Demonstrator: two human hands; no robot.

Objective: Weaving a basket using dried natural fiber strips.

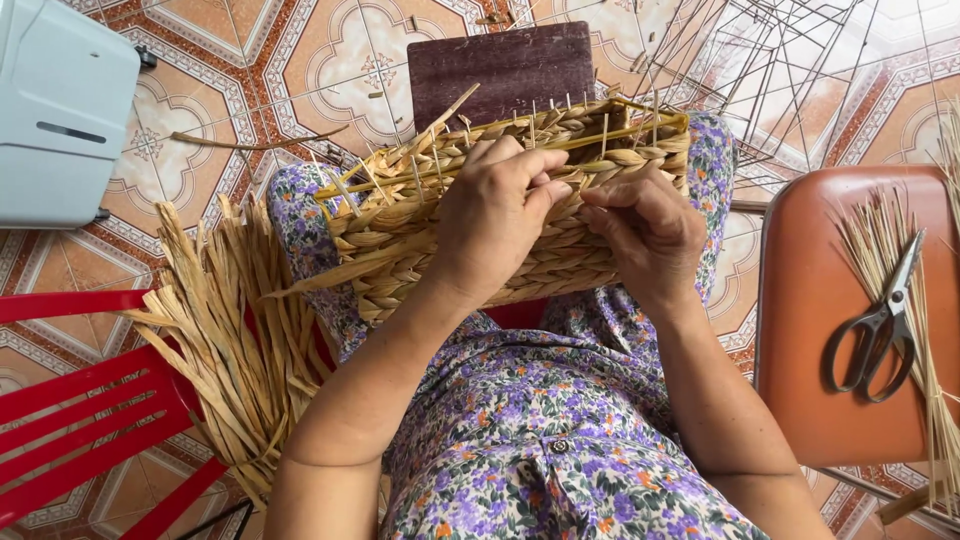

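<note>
On the lap, over a flowered dress [560, 440], lies a half-woven basket [500, 200] of braided straw, tipped on its side with its open rim facing away. The left hand [495, 215] lies across the woven wall, its fingers [535, 170] curled down over the top braid and pressing it. The right hand [650, 235] sits just beside it, its fingers [610, 205] pinched narrowly together on a strand at the same row. By the look of it, the side wall is largely built: several braided rows are stacked and tight. The rim seems unfinished, since thin upright stakes [560, 110] poke out above the last row and loose ends trail off the left corner.

To the left, a bundle of flat dried straw [235, 330] rests against a red chair [80, 400], so material remains. To the right, scissors [880, 325] and thin reeds [925, 330] lie on an orange stool [810, 330]. Farther off on the tiled floor [300, 60] are a dark board [505, 70], a wire frame [790, 70] and a pale grey case [60, 110].
</note>
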